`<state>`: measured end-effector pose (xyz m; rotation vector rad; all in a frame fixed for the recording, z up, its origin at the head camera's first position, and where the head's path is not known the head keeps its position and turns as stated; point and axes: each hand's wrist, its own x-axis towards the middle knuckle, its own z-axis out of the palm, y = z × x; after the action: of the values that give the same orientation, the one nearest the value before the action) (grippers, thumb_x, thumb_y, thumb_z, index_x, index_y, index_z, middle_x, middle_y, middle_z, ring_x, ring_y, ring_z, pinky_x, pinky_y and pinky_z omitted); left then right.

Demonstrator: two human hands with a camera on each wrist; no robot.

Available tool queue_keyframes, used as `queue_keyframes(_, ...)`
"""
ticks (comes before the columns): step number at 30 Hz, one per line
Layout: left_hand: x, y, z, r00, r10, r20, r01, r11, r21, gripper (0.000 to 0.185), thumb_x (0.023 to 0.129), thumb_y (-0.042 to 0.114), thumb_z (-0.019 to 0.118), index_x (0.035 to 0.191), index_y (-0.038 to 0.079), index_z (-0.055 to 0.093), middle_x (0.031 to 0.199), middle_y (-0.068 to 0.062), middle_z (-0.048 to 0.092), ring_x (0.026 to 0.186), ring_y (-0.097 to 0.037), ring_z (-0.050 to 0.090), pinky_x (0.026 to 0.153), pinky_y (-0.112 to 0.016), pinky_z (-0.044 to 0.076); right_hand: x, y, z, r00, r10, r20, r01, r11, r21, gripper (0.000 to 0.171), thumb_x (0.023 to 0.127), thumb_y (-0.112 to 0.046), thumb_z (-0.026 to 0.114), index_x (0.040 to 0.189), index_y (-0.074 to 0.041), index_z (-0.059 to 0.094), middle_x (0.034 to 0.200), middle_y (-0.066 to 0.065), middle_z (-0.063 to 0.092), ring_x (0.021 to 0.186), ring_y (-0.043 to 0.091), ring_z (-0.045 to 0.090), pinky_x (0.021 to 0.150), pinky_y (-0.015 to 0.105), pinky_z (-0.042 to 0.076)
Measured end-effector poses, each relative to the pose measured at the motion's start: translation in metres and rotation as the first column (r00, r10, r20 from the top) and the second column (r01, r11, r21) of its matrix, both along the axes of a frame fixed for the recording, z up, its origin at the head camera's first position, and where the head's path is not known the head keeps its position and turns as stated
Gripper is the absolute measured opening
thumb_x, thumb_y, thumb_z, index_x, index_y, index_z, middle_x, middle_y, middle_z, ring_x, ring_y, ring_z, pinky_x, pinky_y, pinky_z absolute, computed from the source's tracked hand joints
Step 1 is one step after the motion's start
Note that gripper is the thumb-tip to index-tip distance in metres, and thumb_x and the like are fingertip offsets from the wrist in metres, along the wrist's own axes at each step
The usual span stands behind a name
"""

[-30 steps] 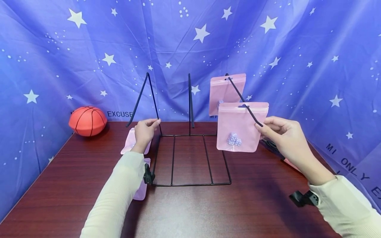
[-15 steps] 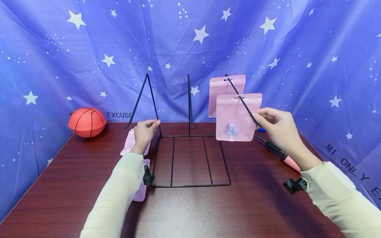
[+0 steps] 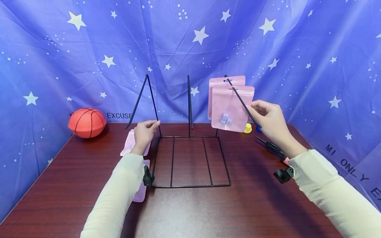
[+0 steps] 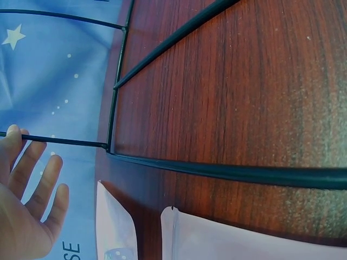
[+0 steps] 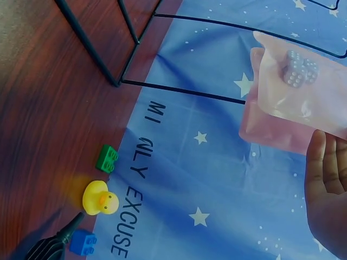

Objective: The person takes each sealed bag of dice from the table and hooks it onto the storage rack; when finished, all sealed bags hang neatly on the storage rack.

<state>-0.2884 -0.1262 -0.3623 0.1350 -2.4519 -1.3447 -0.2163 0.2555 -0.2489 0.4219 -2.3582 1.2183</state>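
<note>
Black wire rack stands on the table. The left hand pinches the foot of its left prong. The front pink pouch hangs on the right prong, touching a 2nd pouch behind; the right hand pinches its right edge.

Inside the rack base, bare tabletop shows between the wires, and the near tabletop lies open. Two pouches hang on the right prong, filling that side. A duck, blocks and a cable crowd the far right; flat pouches and a ball sit left.
</note>
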Motion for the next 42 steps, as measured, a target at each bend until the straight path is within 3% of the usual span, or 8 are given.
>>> queue_keyframes(8, 0.002, 0.0, -0.001, 1.0, 0.007, 0.007, -0.007, 1.0, -0.002, 0.032, 0.099, 0.032, 0.069, 0.12, 0.009, 0.076, 0.102, -0.016, 0.076, 0.095, -0.033, 0.074, 0.101, -0.047, 0.045, -0.014, -0.005, 0.001, 0.999, 0.018, 0.033, -0.016, 0.998, -0.056, 0.027, 0.1, -0.02, 0.067, 0.105, 0.006, 0.072, 0.078, -0.014, 0.072, 0.069, 0.0, 0.07, 0.067, 0.014, 0.053)
queue_keyframes(23, 0.001, 0.001, -0.001, 1.0, 0.006, 0.015, -0.006, 1.0, 0.006, 0.032, 0.099, 0.033, 0.069, 0.121, 0.01, 0.076, 0.104, -0.016, 0.076, 0.095, -0.032, 0.074, 0.1, -0.045, 0.047, -0.034, -0.013, 0.006, 0.998, -0.054, 0.038, 0.057, 0.996, -0.076, 0.033, 0.099, -0.025, 0.069, 0.108, 0.007, 0.072, 0.077, -0.017, 0.071, 0.064, -0.003, 0.068, 0.063, 0.014, 0.052)
queue_keyframes(33, 0.001, 0.002, -0.001, 1.0, 0.01, 0.0, -0.01, 1.0, 0.006, 0.031, 0.099, 0.029, 0.069, 0.119, 0.006, 0.076, 0.102, -0.018, 0.075, 0.094, -0.033, 0.074, 0.098, -0.045, 0.047, -0.044, -0.015, 0.004, 0.994, -0.11, 0.016, 0.111, 0.991, -0.074, 0.036, 0.099, -0.028, 0.069, 0.109, 0.006, 0.073, 0.079, -0.012, 0.072, 0.067, -0.006, 0.066, 0.068, 0.013, 0.053)
queue_keyframes(42, 0.001, 0.002, 0.0, 1.0, 0.018, -0.011, -0.018, 1.0, 0.012, 0.029, 0.098, 0.027, 0.07, 0.118, 0.007, 0.076, 0.099, -0.018, 0.076, 0.093, -0.034, 0.074, 0.098, -0.045, 0.047, -0.048, -0.022, 0.002, 0.992, -0.128, 0.005, 0.128, 0.983, -0.131, 0.036, 0.098, -0.027, 0.07, 0.106, 0.009, 0.073, 0.074, -0.014, 0.068, 0.067, -0.005, 0.065, 0.07, 0.015, 0.056)
